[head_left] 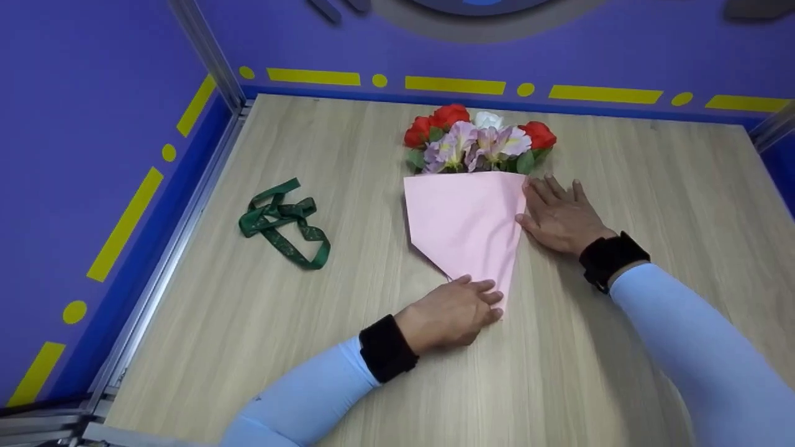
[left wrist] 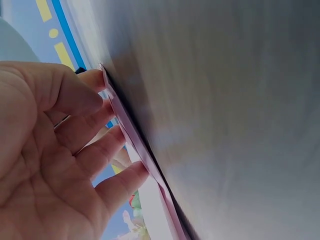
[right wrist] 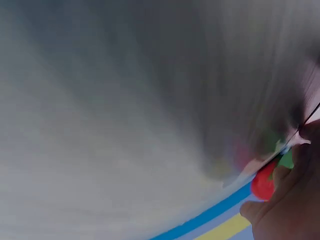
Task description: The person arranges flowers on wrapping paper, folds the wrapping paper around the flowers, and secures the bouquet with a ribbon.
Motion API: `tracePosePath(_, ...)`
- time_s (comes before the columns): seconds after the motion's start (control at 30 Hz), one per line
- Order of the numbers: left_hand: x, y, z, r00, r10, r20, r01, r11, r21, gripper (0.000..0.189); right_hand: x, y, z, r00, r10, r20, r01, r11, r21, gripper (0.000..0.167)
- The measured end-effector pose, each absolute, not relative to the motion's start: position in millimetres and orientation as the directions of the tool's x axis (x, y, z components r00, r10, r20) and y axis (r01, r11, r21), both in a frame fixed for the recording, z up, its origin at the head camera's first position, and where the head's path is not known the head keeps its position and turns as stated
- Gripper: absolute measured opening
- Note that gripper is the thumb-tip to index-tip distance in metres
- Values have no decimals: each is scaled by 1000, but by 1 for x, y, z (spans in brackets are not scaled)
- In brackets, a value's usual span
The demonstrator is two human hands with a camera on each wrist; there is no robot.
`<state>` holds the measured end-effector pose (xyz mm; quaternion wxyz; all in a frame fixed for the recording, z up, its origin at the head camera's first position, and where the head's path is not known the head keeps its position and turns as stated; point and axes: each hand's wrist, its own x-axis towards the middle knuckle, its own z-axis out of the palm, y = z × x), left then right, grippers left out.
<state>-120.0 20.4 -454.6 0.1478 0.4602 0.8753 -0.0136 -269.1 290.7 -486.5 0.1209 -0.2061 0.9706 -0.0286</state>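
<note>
Flower stems hidden under pink paper (head_left: 456,214); only blooms (head_left: 452,149) show past its top edge, white one partly behind purple. R wrist view dark & blurred; R hand (head_left: 562,217) cut off at frame edge there, so its contact w/ paper hard to make out. L wrist view shows paper approx. edge-on. Both sleeves cut off in head view.

Paper lies flat on bench (head_left: 354,155), betw. the hands. L hand (head_left: 452,312): fingers slightly spread, tips resting on paper's narrow lower end. R hand: fingers spread, palm down, index & thumb tips at paper's upper R edge, other fingers beyond it. Green ribbon (head_left: 252,223) loosely looped on bench, well apart, L of paper.
</note>
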Motion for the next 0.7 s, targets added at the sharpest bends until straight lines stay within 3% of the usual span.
tracePosePath(0.17, -119, 22, -457, -549, 789, -278, 783, 601, 161, 46, -230, 286, -492, -861, -470, -194, -452, 882, -130, 80)
tracePosePath(0.4, -118, 22, -455, -546, 781, -302, 785, 603, 141, 46, -175, 277, -492, -819, -538, -197, -510, 842, -176, 100)
tracePosePath(0.57, -118, 22, -455, -538, 787, -301, 797, 591, 121, 46, -179, 272, -487, -839, -483, -252, -419, 868, -267, 112)
tracePosePath(0.7, -120, 22, -455, -521, 807, -279, 829, 556, 62, 41, -195, 268, -479, -872, -416, -259, -313, 880, -358, 99)
